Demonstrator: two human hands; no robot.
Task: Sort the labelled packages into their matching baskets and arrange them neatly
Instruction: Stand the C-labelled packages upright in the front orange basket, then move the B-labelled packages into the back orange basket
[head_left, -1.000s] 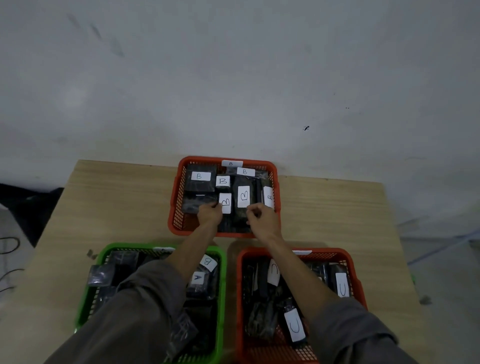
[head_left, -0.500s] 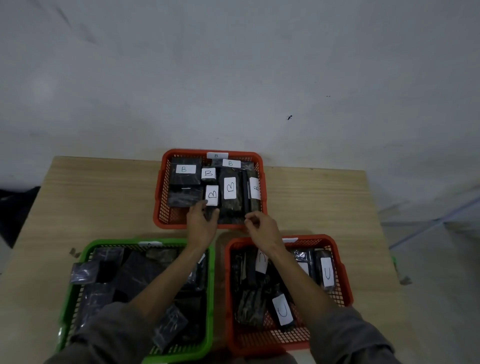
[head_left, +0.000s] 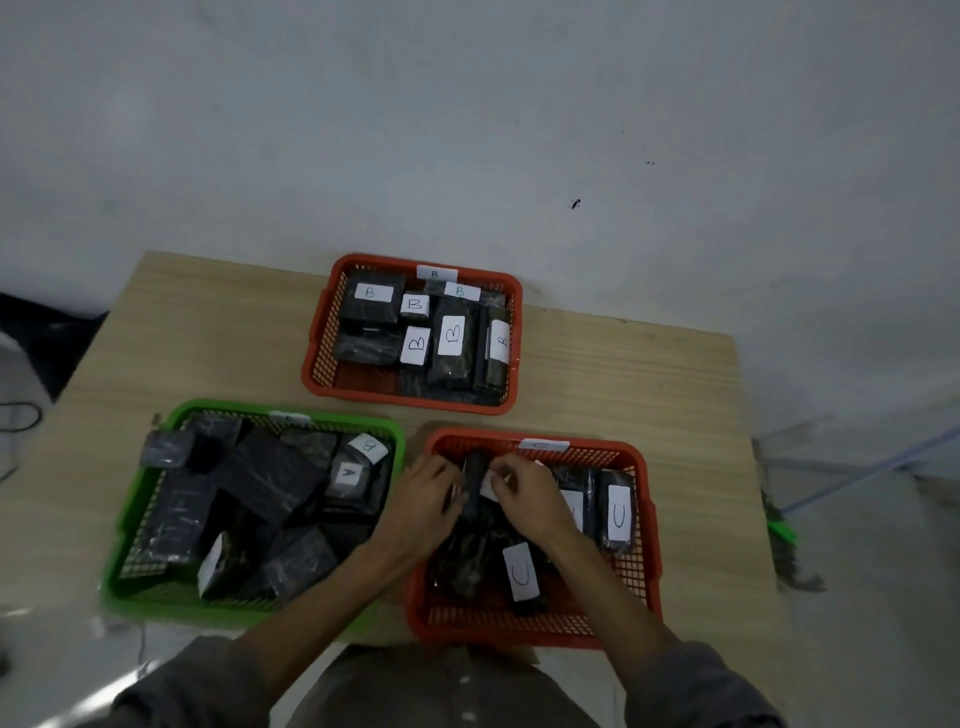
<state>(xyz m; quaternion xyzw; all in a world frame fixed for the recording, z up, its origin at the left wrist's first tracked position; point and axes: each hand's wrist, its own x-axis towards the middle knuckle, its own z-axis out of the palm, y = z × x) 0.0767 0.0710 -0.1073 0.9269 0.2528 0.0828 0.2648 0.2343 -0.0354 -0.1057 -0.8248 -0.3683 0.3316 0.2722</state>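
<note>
Both hands have been drawn back from the B basket to the C basket. An upright dark package, long axis running away, is pinched between left hand and right hand, fingers curled on it.

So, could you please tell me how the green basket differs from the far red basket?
The green basket sits near the person; the far red basket sits by the wall. The green basket's packages lie jumbled, mostly label-down; the far red basket's packages lie flat with B labels up. Both are mesh baskets holding dark wrapped packages.
</note>
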